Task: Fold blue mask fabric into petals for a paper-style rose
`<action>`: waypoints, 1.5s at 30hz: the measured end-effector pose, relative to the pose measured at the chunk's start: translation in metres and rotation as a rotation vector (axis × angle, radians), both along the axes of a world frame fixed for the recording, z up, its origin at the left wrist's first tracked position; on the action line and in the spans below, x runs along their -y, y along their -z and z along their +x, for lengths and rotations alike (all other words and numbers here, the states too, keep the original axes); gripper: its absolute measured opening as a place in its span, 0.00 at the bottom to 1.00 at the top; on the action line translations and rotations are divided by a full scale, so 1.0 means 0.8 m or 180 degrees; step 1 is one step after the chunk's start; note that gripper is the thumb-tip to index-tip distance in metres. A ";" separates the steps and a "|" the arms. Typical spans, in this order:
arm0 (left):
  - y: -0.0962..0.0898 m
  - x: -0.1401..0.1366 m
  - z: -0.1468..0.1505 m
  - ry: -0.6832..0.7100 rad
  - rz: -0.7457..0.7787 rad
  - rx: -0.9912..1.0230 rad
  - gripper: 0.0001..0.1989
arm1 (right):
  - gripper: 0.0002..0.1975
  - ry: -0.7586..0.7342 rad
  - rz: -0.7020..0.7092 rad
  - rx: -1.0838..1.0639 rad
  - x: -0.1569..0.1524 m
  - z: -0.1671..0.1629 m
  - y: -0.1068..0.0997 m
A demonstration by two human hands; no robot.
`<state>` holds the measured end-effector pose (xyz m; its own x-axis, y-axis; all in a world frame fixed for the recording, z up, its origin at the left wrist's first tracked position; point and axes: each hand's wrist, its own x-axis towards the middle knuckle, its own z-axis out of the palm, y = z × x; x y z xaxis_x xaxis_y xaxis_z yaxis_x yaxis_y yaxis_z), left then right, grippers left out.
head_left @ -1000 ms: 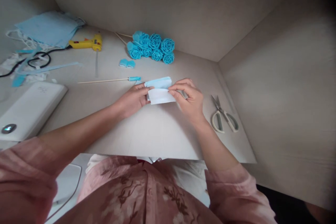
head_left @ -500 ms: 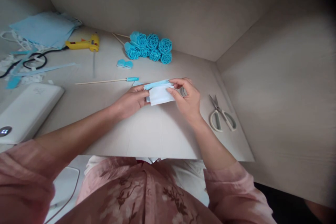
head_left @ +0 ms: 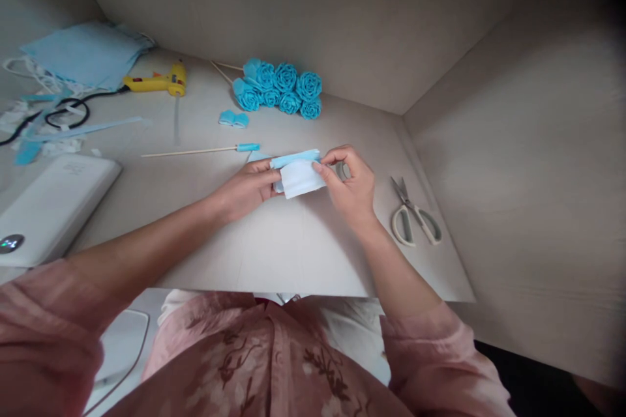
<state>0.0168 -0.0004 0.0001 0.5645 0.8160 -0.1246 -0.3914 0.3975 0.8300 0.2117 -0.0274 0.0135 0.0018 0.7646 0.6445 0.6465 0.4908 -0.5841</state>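
Note:
Between my hands is a layered piece of blue and white face mask fabric [head_left: 302,178], its white layer toward me and blue layers behind. My left hand [head_left: 247,190] grips its left edge between thumb and fingers. At the right edge, my right hand [head_left: 351,186] pinches the fabric with thumb and forefinger. Just left of the fabric lies a wooden stick [head_left: 190,152] with a blue wrapped tip [head_left: 248,147]. Two small blue cut pieces [head_left: 233,119] rest beyond it. A round object [head_left: 346,170] is partly hidden behind my right hand.
Scissors [head_left: 409,212] lie partly open at the right. Several blue fabric roses [head_left: 286,88] sit at the back. A yellow glue gun [head_left: 163,80], a stack of blue masks [head_left: 83,52], fabric scraps [head_left: 53,137] and a white power bank [head_left: 59,205] occupy the left. Cardboard walls [head_left: 503,163] border the table.
The white layer has shifted slightly right and down at its left edge. Both hands keep their hold, and the objects on the table stay put apart from a slight view shift.

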 end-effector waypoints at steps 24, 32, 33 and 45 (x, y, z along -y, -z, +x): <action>-0.011 0.001 0.004 -0.0248 -0.0274 0.0126 0.14 | 0.02 -0.0016 0.0015 0.0026 0.000 0.002 0.000; -0.006 0.000 0.002 -0.0180 -0.0241 0.0233 0.12 | 0.09 0.0004 -0.0270 -0.0282 -0.001 0.002 0.003; -0.005 -0.001 0.002 -0.0174 -0.0241 0.0250 0.12 | 0.09 0.0019 -0.0304 -0.0295 -0.001 0.002 0.003; -0.007 0.001 0.002 -0.0227 -0.0301 0.0158 0.15 | 0.03 0.0096 -0.0302 -0.0288 0.000 0.001 0.003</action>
